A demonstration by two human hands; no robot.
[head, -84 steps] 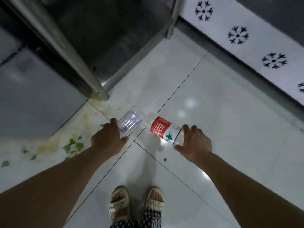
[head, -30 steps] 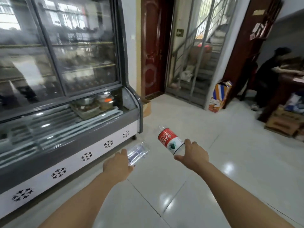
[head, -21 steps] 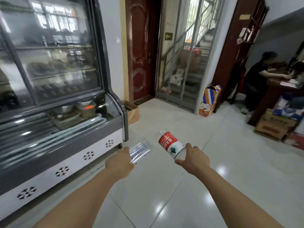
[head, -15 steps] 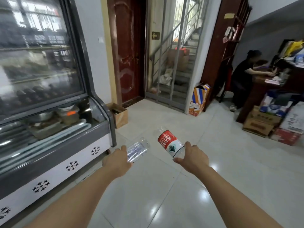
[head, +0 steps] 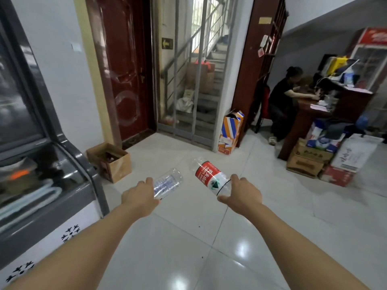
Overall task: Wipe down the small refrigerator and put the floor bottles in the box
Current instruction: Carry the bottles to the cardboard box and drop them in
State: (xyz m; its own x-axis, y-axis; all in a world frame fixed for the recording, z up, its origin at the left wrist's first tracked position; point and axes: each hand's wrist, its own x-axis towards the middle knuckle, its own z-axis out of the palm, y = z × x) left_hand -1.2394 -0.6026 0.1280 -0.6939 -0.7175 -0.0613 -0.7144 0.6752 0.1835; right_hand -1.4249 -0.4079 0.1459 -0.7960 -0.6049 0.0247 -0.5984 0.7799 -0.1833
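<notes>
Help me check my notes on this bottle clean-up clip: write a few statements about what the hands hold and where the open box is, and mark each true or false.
1. The right hand grips a clear plastic bottle with a red label. True.
2. The left hand is empty. False: it holds a crushed clear plastic bottle without a label.
3. The open brown cardboard box sits on the floor beside the glass-fronted display refrigerator. True.
4. Both bottles already lie inside that box. False: both are in the hands, above the white tiled floor.
5. A person in dark clothes sits at a desk on the right. True.
</notes>
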